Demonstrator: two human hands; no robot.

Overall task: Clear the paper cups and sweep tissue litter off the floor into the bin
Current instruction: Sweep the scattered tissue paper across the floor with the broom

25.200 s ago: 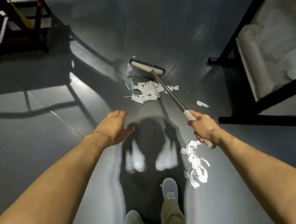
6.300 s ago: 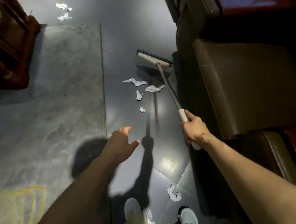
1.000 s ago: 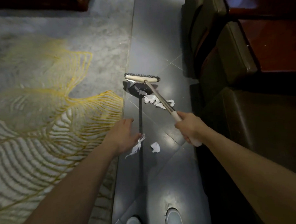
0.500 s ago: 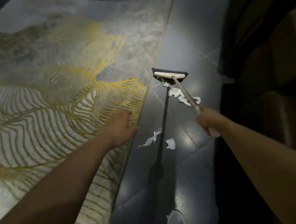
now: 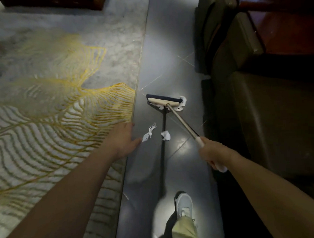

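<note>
My right hand [image 5: 211, 153] grips the white end of a broom handle. The broom [image 5: 163, 101] has a cream head with dark bristles and rests on the dark tiled floor strip ahead of me. Crumpled white tissue [image 5: 182, 102] is bunched against the right end and underside of the broom head. Two loose tissue scraps [image 5: 149, 132] [image 5: 166, 135] lie on the tiles between the broom head and my hands. My left hand [image 5: 124, 138] hovers open over the rug's edge, holding nothing. No paper cups or bin are in view.
A grey rug with a gold leaf pattern [image 5: 59, 104] covers the floor on the left. Dark leather sofa seats [image 5: 263, 115] line the right side of the narrow tile strip. My white shoe [image 5: 184, 204] steps on the tiles below.
The broom head has drawn nearer along the tile strip, with the tissue now bunched at it. The view has swung back right, showing the sofa again. My foot has stepped forward.
</note>
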